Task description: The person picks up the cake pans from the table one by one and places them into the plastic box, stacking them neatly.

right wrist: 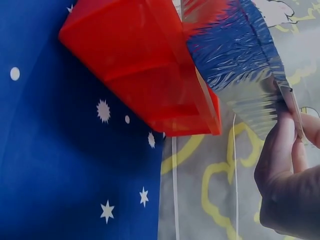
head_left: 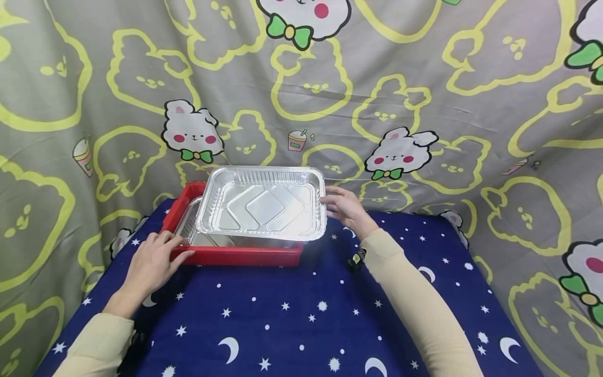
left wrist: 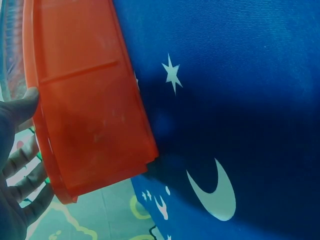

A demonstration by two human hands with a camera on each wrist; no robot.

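Note:
A rectangular aluminium foil pan (head_left: 264, 207) is tilted above a red plastic tray (head_left: 240, 256), its inside facing the head camera. My right hand (head_left: 346, 208) holds the pan by its right edge; in the right wrist view, thumb and fingers pinch the rim of the foil pan (right wrist: 245, 60). At the tray's near left corner is my left hand (head_left: 153, 262), its thumb and fingers on the rim. The left wrist view shows the thumb against the rim of the red tray (left wrist: 85, 90). More foil (head_left: 188, 222) lies inside the tray, mostly hidden by the raised pan.
A dark blue cloth (head_left: 292, 324) with white stars and moons covers the table. Behind and at both sides hangs a grey curtain (head_left: 400, 63) with yellow outlines and white bunnies. A small dark device (head_left: 358, 258) shows by the right wrist.

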